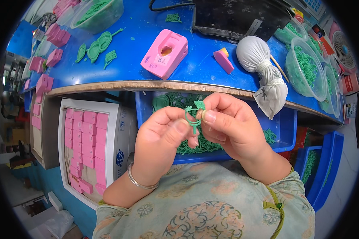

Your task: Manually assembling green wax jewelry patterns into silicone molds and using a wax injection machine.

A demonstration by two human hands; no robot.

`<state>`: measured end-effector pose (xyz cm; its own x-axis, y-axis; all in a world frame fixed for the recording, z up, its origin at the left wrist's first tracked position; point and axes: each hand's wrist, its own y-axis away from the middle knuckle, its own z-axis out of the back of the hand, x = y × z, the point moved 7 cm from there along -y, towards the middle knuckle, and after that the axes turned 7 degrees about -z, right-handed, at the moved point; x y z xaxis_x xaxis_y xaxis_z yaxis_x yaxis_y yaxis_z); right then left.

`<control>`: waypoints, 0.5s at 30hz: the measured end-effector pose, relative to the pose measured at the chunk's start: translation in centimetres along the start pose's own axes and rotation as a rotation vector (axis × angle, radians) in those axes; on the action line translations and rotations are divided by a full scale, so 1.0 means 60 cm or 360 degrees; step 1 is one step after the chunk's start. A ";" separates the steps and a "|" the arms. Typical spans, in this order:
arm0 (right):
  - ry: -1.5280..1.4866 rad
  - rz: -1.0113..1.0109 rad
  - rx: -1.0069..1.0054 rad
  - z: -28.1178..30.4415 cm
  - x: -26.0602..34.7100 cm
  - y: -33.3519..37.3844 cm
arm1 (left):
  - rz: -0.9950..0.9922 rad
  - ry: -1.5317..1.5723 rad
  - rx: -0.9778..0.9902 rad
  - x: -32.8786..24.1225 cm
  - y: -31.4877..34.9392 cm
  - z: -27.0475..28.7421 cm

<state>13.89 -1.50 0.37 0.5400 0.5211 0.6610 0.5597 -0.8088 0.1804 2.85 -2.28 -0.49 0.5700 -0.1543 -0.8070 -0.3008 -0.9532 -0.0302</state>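
A small green ring-shaped wax piece point(194, 123) with a stem at its lower side and a decorated top is held between my two hands. My left hand point(160, 129) pinches its left side with thumb and fingertips. On the other side, my right hand point(236, 124) grips it near the decorated top, thumb and forefinger pressed together. Both hands are over a blue tray point(285, 133) of tangled green wax pieces point(195, 146). On the blue table beyond lie a pink mold block point(164, 54) with a hole through it and a smaller pink mold piece point(223, 61).
A white cloth pouch point(256, 55) hangs over the table edge beside a stick. Clear bowls point(307, 71) of green pieces stand at right. Farther back is a black machine point(243, 18). Green leaf-shaped pieces point(93, 49) lie left. A white box point(125, 135) holds several pink blocks.
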 end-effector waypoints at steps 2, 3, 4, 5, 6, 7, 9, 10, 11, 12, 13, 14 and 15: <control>-0.0020 0.0000 -0.0005 -0.005 0.000 0.000 | 0.0032 -0.0147 -0.0029 -0.001 0.003 -0.004; 0.0011 0.0054 -0.0018 -0.007 0.002 0.001 | -0.0012 -0.0172 -0.0059 -0.005 0.004 -0.005; 0.0042 0.0108 -0.0031 -0.009 0.003 0.001 | -0.0057 -0.0196 -0.0089 -0.008 0.004 -0.004; 0.0042 0.0106 -0.0027 -0.012 -0.002 0.001 | -0.0059 -0.0198 -0.0093 -0.006 0.005 -0.004; 0.0259 0.0277 -0.0147 -0.011 0.004 0.005 | -0.0226 -0.0341 -0.0076 -0.015 0.004 -0.004; 0.0476 0.0447 -0.0267 -0.009 0.013 0.011 | -0.0393 -0.0484 -0.0060 -0.025 0.004 -0.006; 0.0728 0.0518 -0.0316 -0.006 0.021 0.016 | -0.0572 -0.0786 0.0000 -0.039 0.002 -0.006; 0.0980 0.0586 -0.0362 -0.007 0.027 0.019 | -0.0749 -0.1089 0.0060 -0.050 0.004 -0.013; 0.0979 0.0585 -0.0363 -0.005 0.026 0.019 | -0.0748 -0.1089 0.0059 -0.051 0.003 -0.015; 0.1054 0.0648 -0.0378 -0.006 0.030 0.020 | -0.0827 -0.1131 0.0021 -0.060 0.005 -0.019; 0.1129 0.0712 -0.0394 -0.007 0.033 0.021 | -0.0907 -0.1172 -0.0017 -0.067 0.007 -0.021; 0.1128 0.0711 -0.0392 -0.007 0.032 0.022 | -0.0906 -0.1174 -0.0018 -0.067 0.007 -0.020; 0.1109 0.0687 -0.0392 -0.005 0.029 0.020 | -0.0978 -0.1245 0.0005 -0.070 0.009 -0.020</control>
<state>15.32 -1.67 1.98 0.1194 -0.0674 0.9906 0.1979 -0.9761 -0.0903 1.23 -2.47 3.61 -0.0369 0.5821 -0.8123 -0.1253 -0.8091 -0.5742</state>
